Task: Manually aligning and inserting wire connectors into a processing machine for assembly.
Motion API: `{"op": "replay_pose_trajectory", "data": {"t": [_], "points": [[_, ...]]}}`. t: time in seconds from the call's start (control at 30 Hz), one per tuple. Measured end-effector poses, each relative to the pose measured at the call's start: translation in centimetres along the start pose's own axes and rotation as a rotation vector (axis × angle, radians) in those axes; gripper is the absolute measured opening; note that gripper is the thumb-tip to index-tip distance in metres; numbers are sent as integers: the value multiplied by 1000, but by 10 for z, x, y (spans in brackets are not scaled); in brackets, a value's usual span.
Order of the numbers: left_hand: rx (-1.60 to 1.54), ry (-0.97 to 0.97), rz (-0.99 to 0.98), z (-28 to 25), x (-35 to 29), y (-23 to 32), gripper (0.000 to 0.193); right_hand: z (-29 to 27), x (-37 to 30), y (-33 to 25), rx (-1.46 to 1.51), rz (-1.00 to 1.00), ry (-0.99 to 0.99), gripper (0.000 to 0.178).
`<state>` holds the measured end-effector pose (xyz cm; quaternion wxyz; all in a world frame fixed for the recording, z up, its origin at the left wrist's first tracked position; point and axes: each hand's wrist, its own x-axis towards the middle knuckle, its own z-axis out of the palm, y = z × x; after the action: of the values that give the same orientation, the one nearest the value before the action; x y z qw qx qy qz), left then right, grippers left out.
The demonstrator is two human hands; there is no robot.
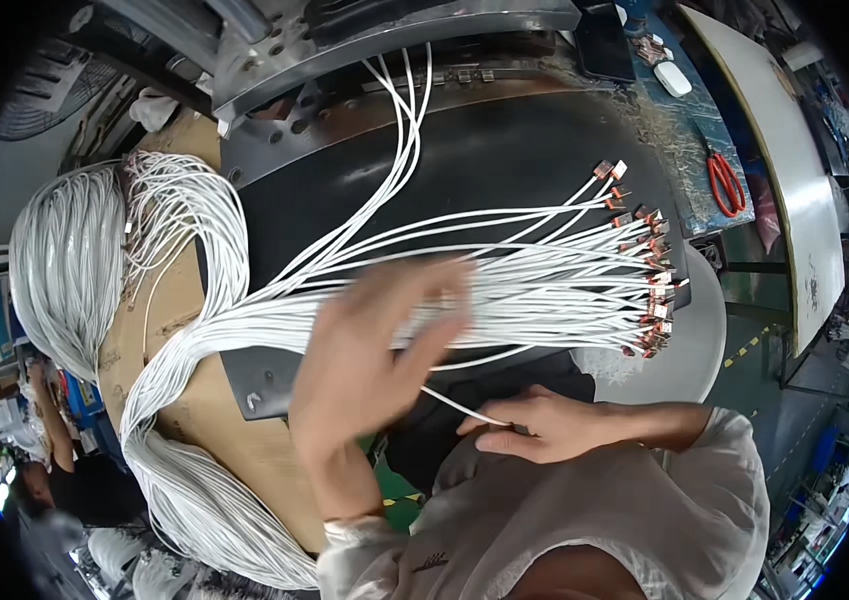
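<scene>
A thick bundle of white cables (544,305) lies across the black work surface, with small orange-and-silver connector ends (656,290) fanned out at its right end. Over the bundle's middle is my left hand (369,345), smeared by motion; its thumb and fingers bend to the right, and whether they grip any cable cannot be made out. Nearer to me, at my lap, my right hand (539,425) is closed on a single white cable (464,408). That cable slants up and left toward my left hand.
Several cables run up under a metal machine frame (394,65). More white cable coils (69,265) hang at the left by a tan board (184,390). A round pale basin (699,340) stands at the right, below red-handled scissors (726,185) on a blue bench. Another person's arm (52,415) shows far left.
</scene>
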<state>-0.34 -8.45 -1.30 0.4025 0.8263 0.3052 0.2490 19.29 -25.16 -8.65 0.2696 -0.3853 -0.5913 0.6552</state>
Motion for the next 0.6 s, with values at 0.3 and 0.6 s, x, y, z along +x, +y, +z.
{"op": "replay_pose_trajectory", "data": {"t": [0.3,0.6], "points": [[785,-57,84,-72,75,-57,33,-114,-33,-163,-1486,-79,595,28],[357,-341,-69,-40,35,-39,36,-50,57,-215,-190,-242,-229,26]]}}
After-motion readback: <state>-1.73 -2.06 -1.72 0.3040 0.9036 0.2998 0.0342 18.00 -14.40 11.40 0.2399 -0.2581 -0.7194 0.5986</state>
